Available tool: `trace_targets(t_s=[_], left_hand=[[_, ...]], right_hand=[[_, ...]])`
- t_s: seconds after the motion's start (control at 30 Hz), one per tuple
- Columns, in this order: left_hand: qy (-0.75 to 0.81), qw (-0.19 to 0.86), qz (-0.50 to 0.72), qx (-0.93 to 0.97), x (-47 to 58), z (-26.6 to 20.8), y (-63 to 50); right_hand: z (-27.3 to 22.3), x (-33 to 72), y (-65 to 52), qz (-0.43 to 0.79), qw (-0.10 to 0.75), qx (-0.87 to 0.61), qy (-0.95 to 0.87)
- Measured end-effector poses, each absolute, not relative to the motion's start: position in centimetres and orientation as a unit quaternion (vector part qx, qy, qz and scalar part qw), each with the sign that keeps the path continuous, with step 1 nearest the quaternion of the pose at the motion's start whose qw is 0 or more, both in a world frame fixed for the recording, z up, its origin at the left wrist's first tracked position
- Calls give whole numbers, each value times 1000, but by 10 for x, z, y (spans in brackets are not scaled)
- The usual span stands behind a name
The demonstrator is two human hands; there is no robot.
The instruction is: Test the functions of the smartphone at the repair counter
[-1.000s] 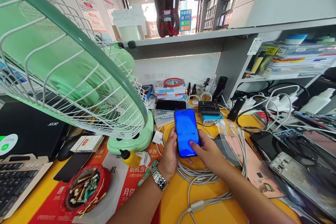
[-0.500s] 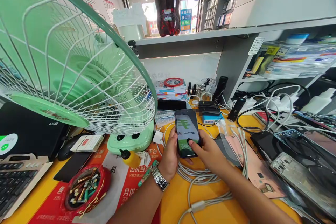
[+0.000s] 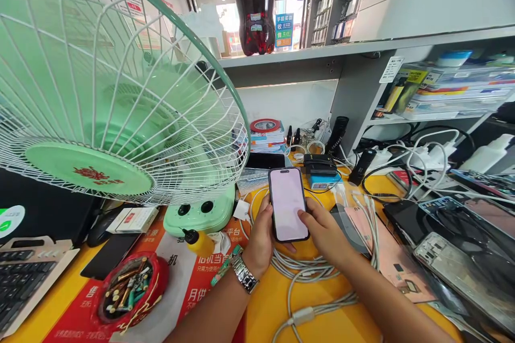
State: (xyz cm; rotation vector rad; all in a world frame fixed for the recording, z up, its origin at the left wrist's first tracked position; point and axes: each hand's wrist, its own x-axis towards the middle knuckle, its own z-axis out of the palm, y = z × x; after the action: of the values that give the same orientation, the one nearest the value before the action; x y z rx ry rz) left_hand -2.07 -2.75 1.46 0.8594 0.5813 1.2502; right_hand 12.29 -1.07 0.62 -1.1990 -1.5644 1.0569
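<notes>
A black-edged smartphone point(image 3: 287, 198) is held upright over the desk, its screen lit almost plain white. My left hand point(image 3: 261, 230) grips its left side, with the thumb along the edge and fingers behind it. A metal-banded wristwatch point(image 3: 244, 273) is on that wrist. My right hand point(image 3: 325, 225) closes on the phone's right edge, its thumb at the lower right of the screen. Most fingers of both hands are hidden behind the phone. Coiled grey cables point(image 3: 306, 270) lie on the yellow desk mat just below the hands.
A green desk fan point(image 3: 120, 134) fills the left side. A red ashtray point(image 3: 159, 278) with cigarette butts, a yellow bottle point(image 3: 200, 244) and a keyboard point(image 3: 28, 278) stand left. Phone parts point(image 3: 462, 273) crowd the right. A cola bottle point(image 3: 255, 16) stands on the shelf ahead.
The phone's screen has gone from a picture with green characters to nearly blank white. My right thumb has shifted right toward the screen's edge. The fan head has swung to the right.
</notes>
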Motion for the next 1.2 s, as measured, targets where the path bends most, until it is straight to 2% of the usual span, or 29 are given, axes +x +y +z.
trace_targets(t_s=[0.53,0.87,1.2], left_hand=[[250,690,558,389,-20,7,-27],[291,663,513,462,-20,-2,-29],[303,657,501,475,-21,-3,-29]], right_hand=[[8,121,-11,419,423,-500,-629],[-1,129,-2,484,521,-463,-529],[9,130,-5,470,508,-483,-536]])
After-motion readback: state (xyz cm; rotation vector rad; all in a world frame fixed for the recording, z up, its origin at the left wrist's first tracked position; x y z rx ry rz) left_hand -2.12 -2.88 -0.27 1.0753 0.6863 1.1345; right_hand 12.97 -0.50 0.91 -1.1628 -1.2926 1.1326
